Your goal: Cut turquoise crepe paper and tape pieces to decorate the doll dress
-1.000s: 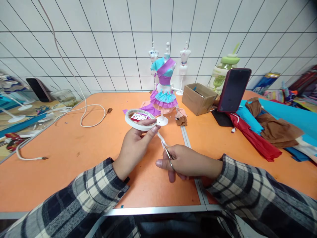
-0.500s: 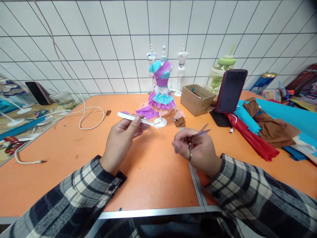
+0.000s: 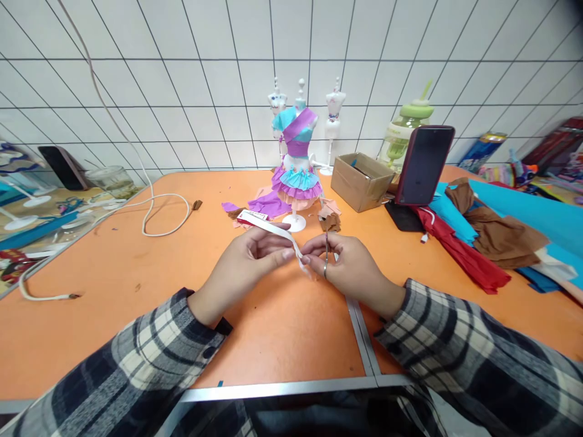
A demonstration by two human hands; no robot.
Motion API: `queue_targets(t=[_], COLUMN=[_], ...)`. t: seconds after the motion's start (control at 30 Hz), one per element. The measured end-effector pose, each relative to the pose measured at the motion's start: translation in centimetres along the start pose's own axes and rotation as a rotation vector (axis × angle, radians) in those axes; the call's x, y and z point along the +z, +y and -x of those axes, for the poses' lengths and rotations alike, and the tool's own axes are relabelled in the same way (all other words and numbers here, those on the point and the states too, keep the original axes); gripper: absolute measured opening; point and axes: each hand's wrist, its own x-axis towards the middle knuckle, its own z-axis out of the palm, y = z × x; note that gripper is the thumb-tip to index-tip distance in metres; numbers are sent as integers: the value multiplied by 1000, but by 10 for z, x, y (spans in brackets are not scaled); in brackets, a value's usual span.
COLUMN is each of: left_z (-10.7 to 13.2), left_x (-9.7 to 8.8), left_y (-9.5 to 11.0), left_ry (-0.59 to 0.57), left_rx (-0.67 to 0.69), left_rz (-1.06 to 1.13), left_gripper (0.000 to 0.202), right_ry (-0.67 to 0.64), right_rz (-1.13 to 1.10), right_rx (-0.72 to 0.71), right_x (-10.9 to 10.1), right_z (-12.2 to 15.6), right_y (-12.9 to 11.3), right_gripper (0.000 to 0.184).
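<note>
In the head view my left hand [image 3: 250, 267] is closed on a narrow white strip [image 3: 268, 226], which runs over the fingers and bends down towards my right hand. My right hand [image 3: 348, 261] pinches the strip's free end between thumb and finger. It also keeps small scissors [image 3: 326, 258], whose metal handle shows at the fingers; the blades are mostly hidden. Beyond both hands stands a small dress form [image 3: 298, 152] in a purple and blue top and a ruffled skirt. Purple fabric scraps [image 3: 268, 205] lie at its base.
Right of the dress form are a cardboard box [image 3: 362, 181], a propped phone [image 3: 424, 167] and a green-lidded bottle [image 3: 407, 130]. Brown, red and blue fabric [image 3: 498, 237] covers the table's right side. A white cable [image 3: 155, 209] curls at the left. Two more dress forms stand behind.
My right hand has moved left to meet the strip and now pinches its end; the scissors have swung upright in it. My left hand has shifted slightly right, and the strip now slopes down.
</note>
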Motion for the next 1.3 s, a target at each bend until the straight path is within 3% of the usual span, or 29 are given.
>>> queue_targets(t=[0.17, 0.4, 0.53, 0.73, 0.8, 0.9, 0.97, 1.17, 1.3], left_z=[0, 2, 3, 1, 1, 2, 4, 7, 8], left_x=[6, 4, 6, 2, 1, 3, 5, 10, 12], left_y=[-8, -8, -6, -6, -5, -4, -2, 3, 2], left_ry=[-28, 7, 52, 175, 208, 227, 230, 185, 166], left_rx=[-109, -75, -73, 23, 47, 51, 42, 27, 11], left_rz=[96, 154, 181, 44, 0, -21, -23, -4, -5], left_gripper=[36, 48, 44, 48, 51, 52, 51, 51, 51], right_ry=[-25, 53, 52, 228, 31, -469, -624, -695, -642], right_rz=[-61, -46, -19, 58, 2, -94, -104, -53, -28], right_rx=[-8, -3, -9, -167, -167, 37, 145, 208, 185], right_x=[3, 0, 1, -8, -11, -8, -4, 1, 1], right_z=[1, 0, -1, 6, 11, 15, 14, 9, 10], right_y=[-3, -2, -1, -8, -11, -13, -12, -6, -6], right_gripper=[12, 11, 10, 25, 25, 32, 35, 42, 38])
